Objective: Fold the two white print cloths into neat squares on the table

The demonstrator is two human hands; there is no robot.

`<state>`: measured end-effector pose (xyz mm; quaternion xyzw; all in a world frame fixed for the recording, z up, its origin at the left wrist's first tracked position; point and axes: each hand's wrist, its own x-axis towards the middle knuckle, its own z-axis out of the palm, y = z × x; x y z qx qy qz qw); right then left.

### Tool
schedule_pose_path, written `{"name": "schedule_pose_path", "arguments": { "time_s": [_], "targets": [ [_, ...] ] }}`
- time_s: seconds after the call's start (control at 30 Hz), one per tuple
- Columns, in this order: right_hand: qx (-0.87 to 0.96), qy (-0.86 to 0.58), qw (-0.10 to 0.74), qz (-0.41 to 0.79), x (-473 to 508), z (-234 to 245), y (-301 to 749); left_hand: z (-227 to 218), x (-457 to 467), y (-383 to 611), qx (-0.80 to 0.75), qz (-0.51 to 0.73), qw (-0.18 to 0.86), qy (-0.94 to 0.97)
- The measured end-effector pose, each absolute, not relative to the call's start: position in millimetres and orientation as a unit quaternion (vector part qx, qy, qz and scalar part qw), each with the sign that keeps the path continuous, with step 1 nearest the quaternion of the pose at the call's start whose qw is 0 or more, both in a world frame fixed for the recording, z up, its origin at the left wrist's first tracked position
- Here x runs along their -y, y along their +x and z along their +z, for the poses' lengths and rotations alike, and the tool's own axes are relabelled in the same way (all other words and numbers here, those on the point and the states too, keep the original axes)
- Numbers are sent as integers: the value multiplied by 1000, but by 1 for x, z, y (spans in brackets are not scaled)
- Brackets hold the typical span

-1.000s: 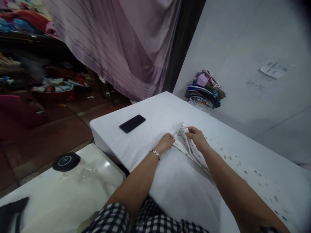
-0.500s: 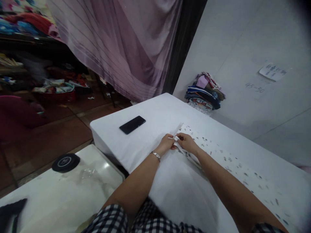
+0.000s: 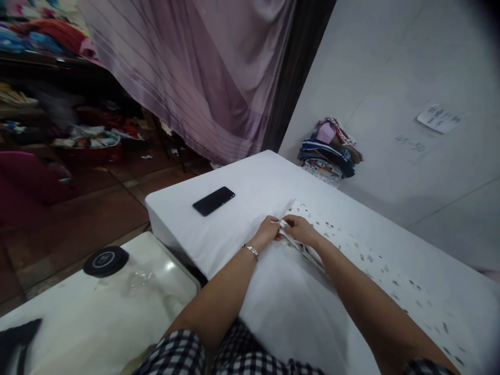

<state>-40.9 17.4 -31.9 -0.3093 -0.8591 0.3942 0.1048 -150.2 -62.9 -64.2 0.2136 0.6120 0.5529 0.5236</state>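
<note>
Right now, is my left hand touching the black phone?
Apart: the head view plainly shows white tabletop between your left hand and the black phone.

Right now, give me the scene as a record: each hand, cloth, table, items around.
left hand: pinching a gathered edge of the cloth
right hand: close beside it, gripping the same gathered part
cloth: white, small dark print, spread along the table
table: white top
phone: black, flat on the table, left of both hands
bracelet: on left wrist
pile of folded fabric: beside the wall
</note>
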Motion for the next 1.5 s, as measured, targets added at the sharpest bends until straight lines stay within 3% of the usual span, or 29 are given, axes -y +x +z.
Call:
{"name": "schedule_pose_path", "arguments": {
  "time_s": [0.2,0.47,0.73,0.87,1.27,1.5],
  "targets": [
    [894,-268,118,340,-11,-28,-32,-65,64,-153,-589,567,533,219],
    [853,-327,188,362,4,-48,4,-63,66,-153,-633,522,510,258],
    [931,-313,158,99,26,-64,85,-63,64,-154,-649,516,492,265],
    [933,-316,169,26,34,-78,109,-65,63,-155,-660,515,468,283],
    [930,-308,192,65,32,-68,62,-76,65,-154,-752,428,326,381],
    [940,-299,165,8,30,-73,49,-73,67,-152,-797,363,239,420]
  ]
}}
